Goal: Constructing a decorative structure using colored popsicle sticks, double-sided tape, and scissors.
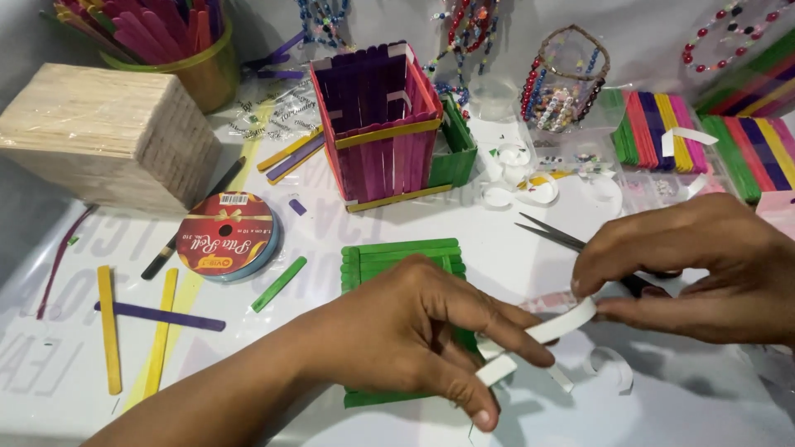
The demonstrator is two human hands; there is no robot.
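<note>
Both hands (414,323) (696,265) pinch white strip (559,324) — scissors (563,238) behind | green panel (397,255) beneath

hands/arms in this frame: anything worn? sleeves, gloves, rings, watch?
Two bare hands. The left hand comes in on a bare forearm, with no sleeve, glove or watch in view. The right hand is cut off at the frame edge near the wrist, so its arm cannot be seen. No rings or gloves show on either. Nails are short and unpainted.
</note>
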